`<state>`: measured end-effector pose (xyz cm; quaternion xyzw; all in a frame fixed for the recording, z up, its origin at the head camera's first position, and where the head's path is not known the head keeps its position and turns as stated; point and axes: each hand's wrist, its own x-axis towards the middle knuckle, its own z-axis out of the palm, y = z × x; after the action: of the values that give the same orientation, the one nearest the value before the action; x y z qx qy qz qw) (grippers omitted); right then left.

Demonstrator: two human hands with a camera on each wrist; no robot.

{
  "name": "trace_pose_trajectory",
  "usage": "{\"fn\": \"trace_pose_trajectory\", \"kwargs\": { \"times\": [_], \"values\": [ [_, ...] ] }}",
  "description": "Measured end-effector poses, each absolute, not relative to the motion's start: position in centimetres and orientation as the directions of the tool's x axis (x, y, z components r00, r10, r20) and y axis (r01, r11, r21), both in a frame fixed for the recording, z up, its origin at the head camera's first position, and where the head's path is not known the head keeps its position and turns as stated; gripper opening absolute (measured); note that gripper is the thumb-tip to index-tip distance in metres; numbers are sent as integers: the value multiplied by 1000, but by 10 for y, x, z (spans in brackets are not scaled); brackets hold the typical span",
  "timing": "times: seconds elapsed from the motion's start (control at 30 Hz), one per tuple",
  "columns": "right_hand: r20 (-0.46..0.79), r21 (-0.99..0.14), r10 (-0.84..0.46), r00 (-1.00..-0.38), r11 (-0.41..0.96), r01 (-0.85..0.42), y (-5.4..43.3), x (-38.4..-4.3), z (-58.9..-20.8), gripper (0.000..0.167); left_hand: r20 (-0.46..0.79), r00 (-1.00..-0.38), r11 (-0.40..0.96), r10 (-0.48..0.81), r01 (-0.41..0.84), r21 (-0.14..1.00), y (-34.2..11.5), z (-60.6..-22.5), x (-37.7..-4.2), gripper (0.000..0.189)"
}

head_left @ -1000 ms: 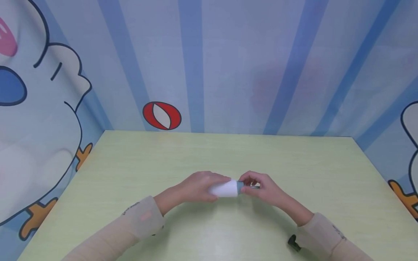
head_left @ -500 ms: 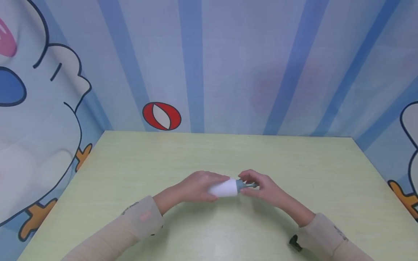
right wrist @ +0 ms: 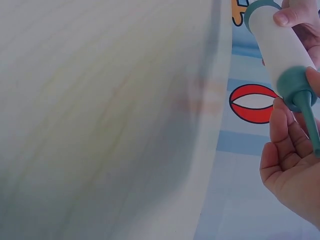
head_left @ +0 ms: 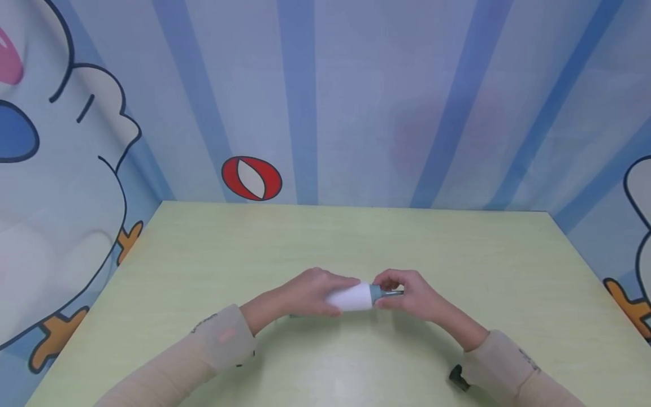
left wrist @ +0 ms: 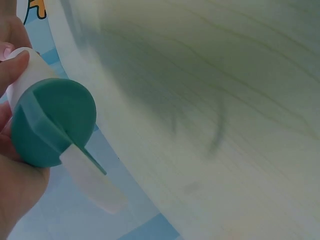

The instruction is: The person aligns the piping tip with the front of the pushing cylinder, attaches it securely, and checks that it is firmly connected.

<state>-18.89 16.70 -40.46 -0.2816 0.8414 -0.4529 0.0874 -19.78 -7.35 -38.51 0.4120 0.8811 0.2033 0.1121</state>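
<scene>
Left hand (head_left: 312, 291) curls its fingers around the white barrel of a lint roller (head_left: 356, 296), held level just above the middle of the table (head_left: 458, 254). Right hand (head_left: 407, 294) pinches the roller's teal handle stem between fingertips and thumb. No brand mark, label or legible writing shows on the roller.

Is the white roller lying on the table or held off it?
Held off it, level: white roller between left hand and right hand.
</scene>
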Motion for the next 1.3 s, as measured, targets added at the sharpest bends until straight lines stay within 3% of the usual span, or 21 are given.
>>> {"fn": "trace_pose_trajectory", "kwargs": {
  "times": [0.23,0.57,0.8,1.3],
  "values": [
    [34,-859,-550,-835,411,-306,167,-190,-406,22,-3,-609,560,793,727,397,-72,-384,-195,57],
    [-4,-889,-524,-852,393,-237,168,-188,-413,23,-17,-620,575,785,717,395,-68,-389,-195,58],
    [15,-842,-506,-862,459,-284,168,-202,-414,20,-34,-676,643,736,682,349,-65,-390,-213,56],
    [3,-714,-453,-891,623,-319,162,-246,-413,20,-30,-722,712,691,673,198,-55,-399,-258,57]
  ]
}}
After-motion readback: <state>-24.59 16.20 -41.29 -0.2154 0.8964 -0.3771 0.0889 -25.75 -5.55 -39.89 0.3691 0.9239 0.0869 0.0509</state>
